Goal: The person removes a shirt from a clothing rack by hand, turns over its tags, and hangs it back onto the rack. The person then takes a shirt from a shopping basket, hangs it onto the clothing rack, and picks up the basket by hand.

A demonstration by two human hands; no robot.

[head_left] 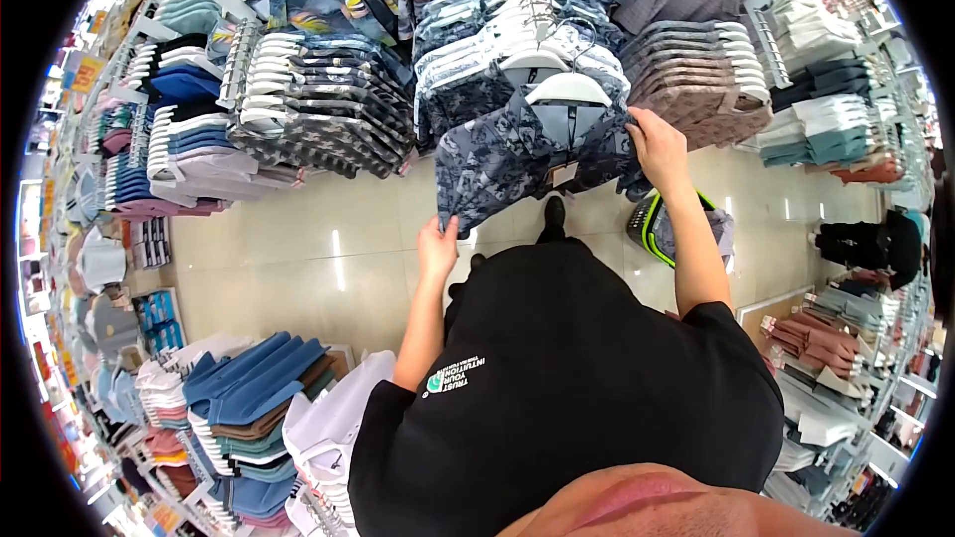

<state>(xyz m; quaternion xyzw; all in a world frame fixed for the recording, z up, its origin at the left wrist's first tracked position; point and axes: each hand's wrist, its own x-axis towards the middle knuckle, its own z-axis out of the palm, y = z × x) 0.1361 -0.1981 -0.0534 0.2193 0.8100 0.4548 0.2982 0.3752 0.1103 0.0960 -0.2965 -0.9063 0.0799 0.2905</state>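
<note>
A dark blue-grey patterned shirt (487,167) with a collar hangs on a white hanger (567,90) at the front end of a rack. A paper tag (564,175) dangles at its chest. My left hand (438,247) pinches the sleeve edge on the left side. On the other side, my right hand (659,147) has its fingers closed on the shirt near the shoulder and sleeve. Between my hands the fabric is spread out sideways. Behind it, more patterned shirts hang close together on white hangers along a metal arm (534,2).
A black basket with a green rim (649,231) stands on the tiled floor (288,239) at my right, with grey cloth in it. Camouflage shirts (333,89) hang to the left, mauve shirts (696,70) to the right. Behind me at left are racks with blue garments (254,383).
</note>
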